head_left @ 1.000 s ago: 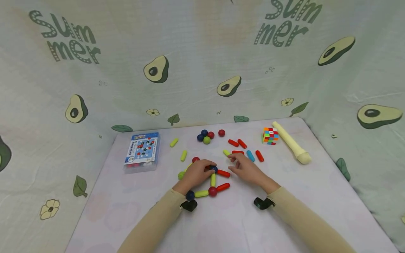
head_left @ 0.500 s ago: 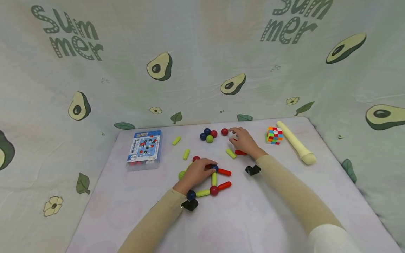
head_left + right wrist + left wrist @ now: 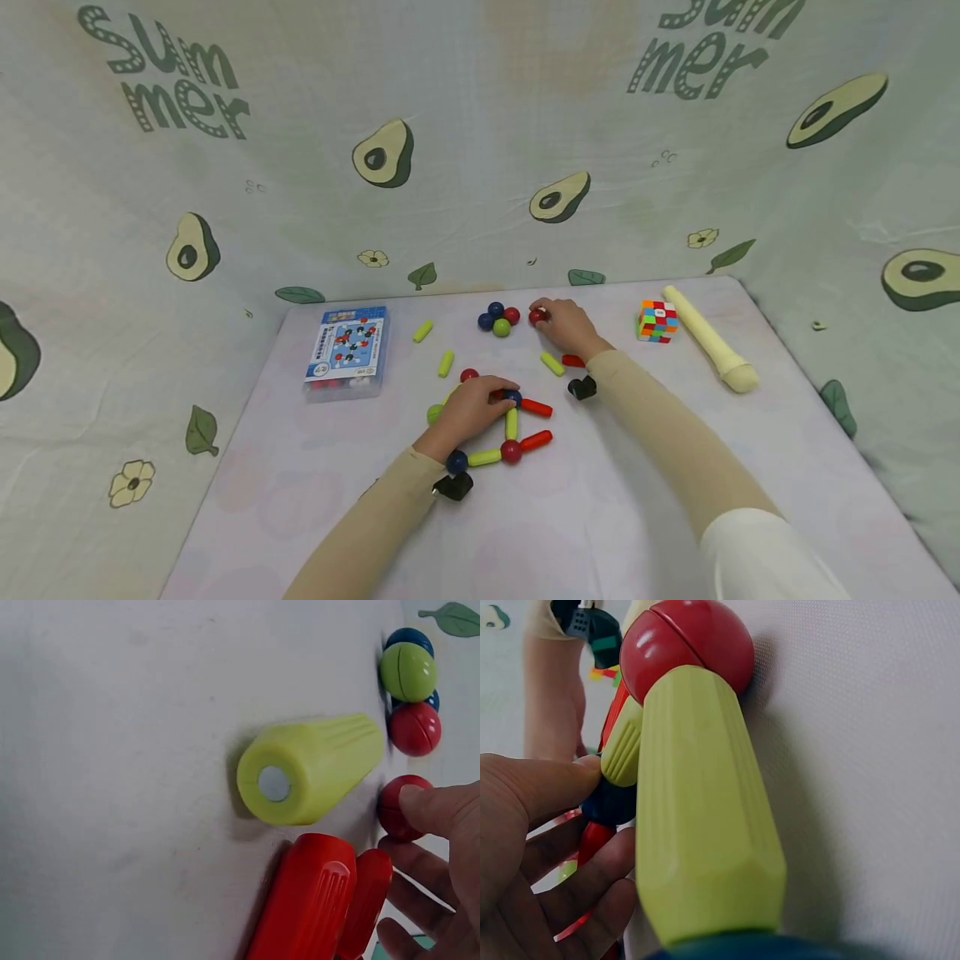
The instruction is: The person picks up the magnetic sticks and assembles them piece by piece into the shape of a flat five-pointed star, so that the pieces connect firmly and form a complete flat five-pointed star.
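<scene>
My left hand [image 3: 471,410] grips a dark blue ball [image 3: 613,804] in a joined frame of balls and rods, its thumb and fingers around the ball. Yellow-green rods [image 3: 484,457] and red rods [image 3: 536,440] link to that ball and to a red corner ball [image 3: 512,452]; another blue ball [image 3: 457,462] sits by the left wrist. The left hand hides part of the frame. Farther back, my right hand [image 3: 572,327] pinches a loose red ball [image 3: 393,804] between thumb and fingers, at the table surface. Beside it lie a yellow-green rod [image 3: 311,769] and red rods [image 3: 307,900].
A cluster of blue, red and green balls [image 3: 502,327] sits left of the right hand. Two yellow-green rods [image 3: 446,363] lie farther left, near a boxed set [image 3: 347,353]. At right are a puzzle cube [image 3: 657,322] and a long cream stick [image 3: 711,340].
My right hand has moved from beside the frame to the back of the table and taken hold of the loose red ball. The left hand has stayed on the frame.
</scene>
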Available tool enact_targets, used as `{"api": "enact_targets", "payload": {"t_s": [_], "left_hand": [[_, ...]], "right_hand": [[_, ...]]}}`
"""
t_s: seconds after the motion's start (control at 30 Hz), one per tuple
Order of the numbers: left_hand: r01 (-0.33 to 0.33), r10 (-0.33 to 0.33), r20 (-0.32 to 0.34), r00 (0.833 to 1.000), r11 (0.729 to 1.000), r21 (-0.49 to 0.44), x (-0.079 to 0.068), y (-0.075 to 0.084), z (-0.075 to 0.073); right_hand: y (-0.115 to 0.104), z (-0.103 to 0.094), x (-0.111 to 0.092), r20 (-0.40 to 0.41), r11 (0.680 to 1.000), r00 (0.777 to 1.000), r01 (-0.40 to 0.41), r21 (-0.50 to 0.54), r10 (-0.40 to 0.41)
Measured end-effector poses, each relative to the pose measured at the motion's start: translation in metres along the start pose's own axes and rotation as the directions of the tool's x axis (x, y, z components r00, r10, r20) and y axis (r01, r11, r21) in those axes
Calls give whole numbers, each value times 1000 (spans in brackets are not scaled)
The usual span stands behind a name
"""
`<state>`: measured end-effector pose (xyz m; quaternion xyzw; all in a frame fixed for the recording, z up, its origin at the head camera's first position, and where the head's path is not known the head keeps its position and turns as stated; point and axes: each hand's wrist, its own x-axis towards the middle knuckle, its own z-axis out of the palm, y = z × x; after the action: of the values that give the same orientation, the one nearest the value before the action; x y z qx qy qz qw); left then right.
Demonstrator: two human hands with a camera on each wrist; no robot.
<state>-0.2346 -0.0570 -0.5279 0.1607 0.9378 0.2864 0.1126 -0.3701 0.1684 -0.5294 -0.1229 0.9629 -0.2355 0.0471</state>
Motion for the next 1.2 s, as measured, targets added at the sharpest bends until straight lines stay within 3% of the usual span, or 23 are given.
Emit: {"api": "enact_targets", "payload": {"t_s": [0.3, 0.57, 0.97, 1.2], "left_hand": [[8, -8, -2, 1000, 1000, 5, -1, 0, 1], [12, -12, -3, 1000, 1000, 9, -1, 1, 2], [24, -24, 2, 1000, 1000, 17, 0, 3, 1], [17, -18, 5, 1000, 999, 46, -1, 4, 2]], "right_hand": [[-4, -2, -11, -1, 996, 999, 37, -84, -37], [-7, -8, -32, -25, 996, 996, 86, -25, -86], [-11, -22, -98, -28, 987, 987, 156, 36, -155], [-6, -15, -138, 73, 984, 987, 135, 116, -144]]}}
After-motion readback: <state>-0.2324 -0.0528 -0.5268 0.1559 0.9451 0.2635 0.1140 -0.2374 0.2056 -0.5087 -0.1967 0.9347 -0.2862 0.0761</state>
